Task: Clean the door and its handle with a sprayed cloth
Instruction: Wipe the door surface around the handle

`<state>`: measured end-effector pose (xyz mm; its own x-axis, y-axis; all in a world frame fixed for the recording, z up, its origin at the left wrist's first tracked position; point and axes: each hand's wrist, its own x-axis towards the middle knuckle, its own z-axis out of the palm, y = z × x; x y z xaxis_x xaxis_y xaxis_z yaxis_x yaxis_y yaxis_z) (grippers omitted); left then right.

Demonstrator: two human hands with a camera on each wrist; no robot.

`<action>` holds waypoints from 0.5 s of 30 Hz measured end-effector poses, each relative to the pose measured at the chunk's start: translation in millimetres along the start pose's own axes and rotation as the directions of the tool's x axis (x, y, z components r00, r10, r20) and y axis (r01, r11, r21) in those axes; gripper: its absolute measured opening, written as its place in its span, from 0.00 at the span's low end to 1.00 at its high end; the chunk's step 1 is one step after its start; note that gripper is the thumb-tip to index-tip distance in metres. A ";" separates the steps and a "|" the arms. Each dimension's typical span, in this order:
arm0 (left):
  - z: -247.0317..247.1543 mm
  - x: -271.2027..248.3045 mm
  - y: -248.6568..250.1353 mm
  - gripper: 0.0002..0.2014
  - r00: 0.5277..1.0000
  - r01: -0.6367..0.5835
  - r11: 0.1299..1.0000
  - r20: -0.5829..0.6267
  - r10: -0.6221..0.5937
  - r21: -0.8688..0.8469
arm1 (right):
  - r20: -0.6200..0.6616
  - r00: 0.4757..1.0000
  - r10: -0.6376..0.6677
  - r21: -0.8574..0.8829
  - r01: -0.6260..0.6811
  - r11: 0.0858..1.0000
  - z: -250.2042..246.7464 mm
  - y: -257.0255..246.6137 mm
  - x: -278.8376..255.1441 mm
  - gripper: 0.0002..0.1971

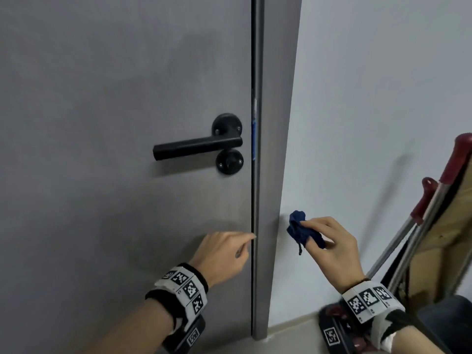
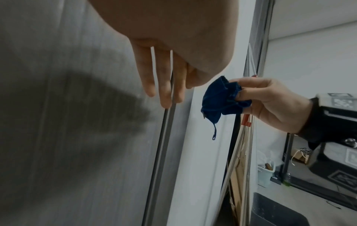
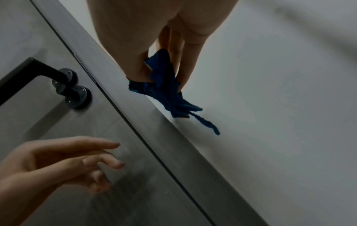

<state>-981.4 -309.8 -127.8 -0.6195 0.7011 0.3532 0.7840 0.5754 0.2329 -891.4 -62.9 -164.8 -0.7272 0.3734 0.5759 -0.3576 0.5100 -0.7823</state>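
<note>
A grey door fills the left of the head view, with a black lever handle and a round black lock knob below it. My right hand pinches a small crumpled dark blue cloth in front of the white wall, right of the door frame and below handle height. The cloth hangs from those fingers with a loop dangling, also seen in the right wrist view. My left hand is open, fingers relaxed, near the door's edge below the handle, holding nothing.
A white wall lies right of the frame. Metal poles with red grips and cardboard lean against it at far right. In the left wrist view a black shelf and a small bin stand farther right.
</note>
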 end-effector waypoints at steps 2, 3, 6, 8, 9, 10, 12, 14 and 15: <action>-29.4 4.4 12.3 0.16 0.994 0.059 0.998 0.099 -0.056 -0.031 | 0.053 0.997 0.048 -0.012 -0.048 0.999 -5.9 -25.1 5.0 0.23; -46.2 4.6 17.4 0.17 0.985 0.092 0.995 0.151 -0.085 -0.041 | 0.072 0.994 0.082 -0.027 -0.081 0.996 -8.9 -39.3 7.2 0.23; -102.8 1.9 33.0 0.16 0.936 0.170 0.985 0.315 -0.154 -0.023 | 0.131 0.972 0.193 -0.020 -0.192 0.981 -15.8 -92.9 15.6 0.26; -141.1 -6.1 47.9 0.13 0.903 0.207 0.978 0.390 -0.182 -0.022 | 0.192 0.949 0.249 -0.008 -0.252 0.968 -19.0 -137.7 18.4 0.29; -161.0 -11.3 57.2 0.12 0.889 0.229 0.972 0.416 -0.191 -0.043 | 0.222 0.938 0.266 -0.001 -0.272 0.962 -20.4 -160.9 19.0 0.31; -180.3 -15.6 67.3 0.14 0.880 0.251 0.965 0.434 -0.195 -0.075 | 0.252 0.927 0.279 0.007 -0.290 0.957 -21.8 -184.5 20.7 0.33; -212.3 -25.0 87.3 0.23 0.858 0.308 0.935 0.475 -0.193 -0.176 | 0.321 0.896 0.307 0.023 -0.332 0.943 -23.7 -229.6 20.7 0.35; -234.9 -31.3 102.0 0.28 0.843 0.372 0.867 0.511 -0.166 -0.332 | 0.392 0.862 0.321 0.045 -0.366 0.929 -22.9 -265.8 20.6 0.36; -240.6 -34.6 104.9 0.26 0.843 0.394 0.831 0.514 -0.156 -0.393 | 0.419 0.847 0.328 0.047 -0.381 0.923 -22.3 -279.3 20.3 0.35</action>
<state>-868.1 -375.0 102.3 -0.6655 0.7179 -0.2043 0.4232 0.5883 0.6890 -793.3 -180.5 70.7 -0.9784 0.1592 0.1316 -0.0807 0.2920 -0.9530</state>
